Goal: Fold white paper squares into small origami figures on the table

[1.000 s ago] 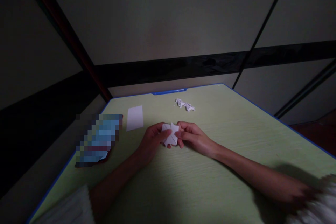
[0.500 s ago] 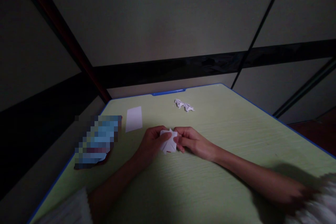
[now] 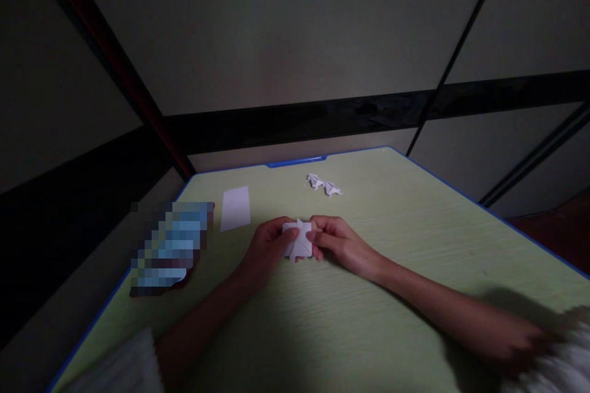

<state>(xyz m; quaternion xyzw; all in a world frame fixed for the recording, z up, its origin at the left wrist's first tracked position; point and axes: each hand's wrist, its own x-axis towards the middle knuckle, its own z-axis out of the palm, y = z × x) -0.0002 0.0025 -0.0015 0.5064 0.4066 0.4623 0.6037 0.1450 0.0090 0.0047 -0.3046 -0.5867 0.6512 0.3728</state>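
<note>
A small folded white paper (image 3: 300,244) is held between both hands near the middle of the view, its creases facing me and a small point sticking up at its top. My left hand (image 3: 270,247) pinches its left side, thumb on the front face. On the right side, my right hand (image 3: 340,244) grips the paper with thumb in front and fingers curled behind. Parts of both hands' fingers are hidden behind the paper.
Two small folded white paper figures (image 3: 324,185) lie near the far edge of the pale green table (image 3: 405,227). A flat white sheet (image 3: 235,208) is at the left, beside a blurred blue item (image 3: 170,250). Behind stands a panelled surface with a black band (image 3: 295,123).
Both hands have shifted slightly up and away from me with the folded paper. The paper's lower edge looks different, and the right thumb lies a little higher on it.
</note>
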